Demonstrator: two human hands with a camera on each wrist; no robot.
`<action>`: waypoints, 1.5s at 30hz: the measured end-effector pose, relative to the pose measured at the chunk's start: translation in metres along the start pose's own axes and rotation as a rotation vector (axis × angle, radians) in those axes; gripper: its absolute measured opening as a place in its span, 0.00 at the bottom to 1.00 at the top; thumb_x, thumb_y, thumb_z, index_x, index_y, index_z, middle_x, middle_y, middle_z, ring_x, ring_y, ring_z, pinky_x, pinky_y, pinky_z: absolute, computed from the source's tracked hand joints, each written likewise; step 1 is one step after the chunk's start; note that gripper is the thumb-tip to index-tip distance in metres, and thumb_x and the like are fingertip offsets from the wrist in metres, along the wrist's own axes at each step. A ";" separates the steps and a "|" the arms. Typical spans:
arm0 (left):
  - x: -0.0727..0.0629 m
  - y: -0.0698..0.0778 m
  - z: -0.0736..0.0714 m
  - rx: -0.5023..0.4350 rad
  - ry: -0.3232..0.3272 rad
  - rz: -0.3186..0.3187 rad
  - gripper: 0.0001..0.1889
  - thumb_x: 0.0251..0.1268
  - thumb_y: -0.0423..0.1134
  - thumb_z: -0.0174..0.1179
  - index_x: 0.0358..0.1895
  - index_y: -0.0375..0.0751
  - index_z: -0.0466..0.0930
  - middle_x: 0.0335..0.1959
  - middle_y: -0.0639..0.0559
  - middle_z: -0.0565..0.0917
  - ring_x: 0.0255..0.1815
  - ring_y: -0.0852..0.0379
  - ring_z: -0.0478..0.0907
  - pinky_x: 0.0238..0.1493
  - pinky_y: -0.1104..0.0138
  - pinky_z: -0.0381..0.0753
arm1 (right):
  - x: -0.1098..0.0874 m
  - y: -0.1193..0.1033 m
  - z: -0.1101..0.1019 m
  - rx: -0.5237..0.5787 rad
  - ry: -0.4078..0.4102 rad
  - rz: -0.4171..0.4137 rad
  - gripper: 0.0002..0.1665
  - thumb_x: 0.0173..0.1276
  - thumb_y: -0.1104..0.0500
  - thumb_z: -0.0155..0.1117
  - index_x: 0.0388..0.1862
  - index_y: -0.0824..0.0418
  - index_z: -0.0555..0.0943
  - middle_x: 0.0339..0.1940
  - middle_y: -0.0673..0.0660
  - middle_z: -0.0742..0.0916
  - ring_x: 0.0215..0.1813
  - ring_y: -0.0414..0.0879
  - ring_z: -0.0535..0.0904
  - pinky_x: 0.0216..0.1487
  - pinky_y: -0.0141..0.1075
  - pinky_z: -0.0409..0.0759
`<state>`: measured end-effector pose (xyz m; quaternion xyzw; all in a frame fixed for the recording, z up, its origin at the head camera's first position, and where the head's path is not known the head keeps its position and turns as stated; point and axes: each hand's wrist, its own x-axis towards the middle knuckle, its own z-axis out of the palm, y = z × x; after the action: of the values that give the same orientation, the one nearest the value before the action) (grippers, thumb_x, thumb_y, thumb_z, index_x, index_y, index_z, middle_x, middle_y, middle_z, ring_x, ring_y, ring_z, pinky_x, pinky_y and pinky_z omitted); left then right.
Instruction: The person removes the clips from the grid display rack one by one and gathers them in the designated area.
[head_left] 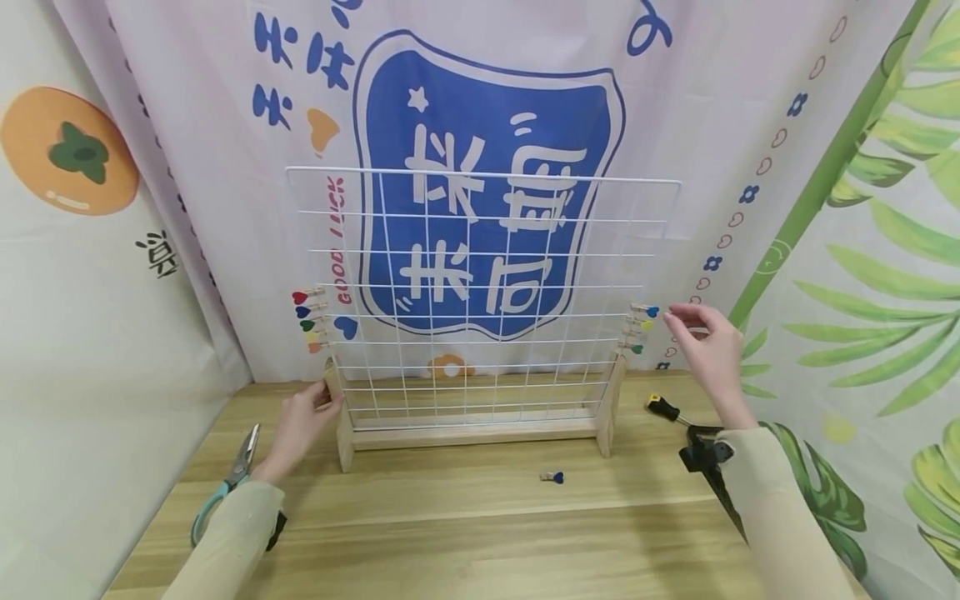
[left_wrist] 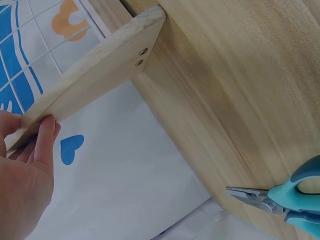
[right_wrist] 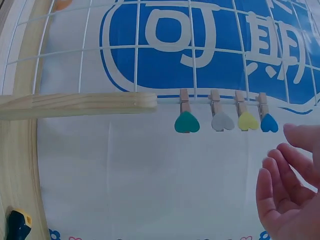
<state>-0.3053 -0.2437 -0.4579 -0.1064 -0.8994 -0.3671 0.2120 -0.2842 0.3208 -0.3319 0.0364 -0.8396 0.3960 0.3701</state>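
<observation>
A white wire grid (head_left: 465,317) stands upright in a wooden base (head_left: 480,435). My left hand (head_left: 303,425) grips the left wooden upright (left_wrist: 95,70), thumb on one side and fingers on the other. Along the grid's right edge hang small wooden clothespins with hearts: a green one (right_wrist: 187,122), a white one (right_wrist: 222,121), a yellow one (right_wrist: 247,121) and a blue one (right_wrist: 269,123). Just outside the blue heart is my right hand (head_left: 708,346), thumb and fingers apart around nothing. Several more heart clothespins, topped by a red one (head_left: 301,297), line the left edge.
A dark blue heart clothespin (head_left: 553,477) lies on the table in front of the base. Teal-handled pliers (left_wrist: 260,199) lie at the left. On the right are a yellow-and-black screwdriver (head_left: 663,407) and a black device (head_left: 707,457) by the sleeve. A printed curtain (head_left: 480,50) hangs behind.
</observation>
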 end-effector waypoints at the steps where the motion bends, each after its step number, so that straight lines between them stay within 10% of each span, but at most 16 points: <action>1: 0.000 0.000 0.000 0.001 0.003 0.002 0.08 0.67 0.29 0.58 0.43 0.25 0.80 0.45 0.25 0.85 0.47 0.31 0.85 0.45 0.47 0.87 | 0.002 0.001 0.000 -0.005 -0.022 0.007 0.18 0.72 0.53 0.63 0.51 0.66 0.83 0.49 0.63 0.87 0.39 0.20 0.74 0.40 0.09 0.74; 12: -0.002 -0.001 0.000 0.006 -0.009 -0.014 0.09 0.68 0.30 0.58 0.44 0.26 0.80 0.45 0.26 0.85 0.48 0.31 0.85 0.45 0.47 0.87 | 0.011 0.003 0.007 -0.053 -0.165 0.003 0.22 0.74 0.49 0.59 0.54 0.66 0.82 0.48 0.64 0.86 0.39 0.21 0.72 0.39 0.09 0.72; 21: 0.000 0.002 0.000 -0.009 -0.008 -0.010 0.08 0.68 0.30 0.58 0.44 0.26 0.80 0.46 0.26 0.85 0.48 0.31 0.85 0.47 0.47 0.86 | 0.013 0.001 0.006 -0.078 -0.084 -0.009 0.17 0.72 0.52 0.63 0.45 0.65 0.86 0.35 0.54 0.87 0.27 0.27 0.72 0.21 0.22 0.69; 35: 0.000 0.001 0.000 -0.010 -0.018 -0.012 0.09 0.68 0.29 0.58 0.46 0.25 0.79 0.46 0.25 0.85 0.49 0.30 0.84 0.47 0.47 0.86 | 0.010 0.005 -0.002 -0.009 0.002 0.067 0.18 0.69 0.51 0.66 0.44 0.66 0.86 0.27 0.23 0.79 0.29 0.25 0.77 0.29 0.15 0.73; 41: -0.001 0.001 0.000 -0.007 -0.005 0.000 0.09 0.67 0.28 0.58 0.44 0.24 0.79 0.46 0.25 0.85 0.48 0.30 0.84 0.46 0.47 0.86 | -0.006 0.007 -0.008 0.022 -0.014 0.061 0.19 0.69 0.51 0.66 0.46 0.66 0.86 0.31 0.26 0.82 0.32 0.20 0.76 0.32 0.13 0.75; 45: 0.000 0.000 0.001 -0.008 0.004 0.007 0.08 0.66 0.28 0.58 0.43 0.25 0.80 0.45 0.25 0.85 0.47 0.31 0.85 0.46 0.47 0.86 | -0.022 0.009 -0.007 -0.014 -0.047 0.037 0.17 0.70 0.52 0.65 0.47 0.65 0.86 0.39 0.47 0.90 0.34 0.18 0.76 0.34 0.13 0.76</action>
<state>-0.3054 -0.2433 -0.4586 -0.1096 -0.8973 -0.3700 0.2144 -0.2668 0.3269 -0.3490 0.0275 -0.8513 0.3962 0.3430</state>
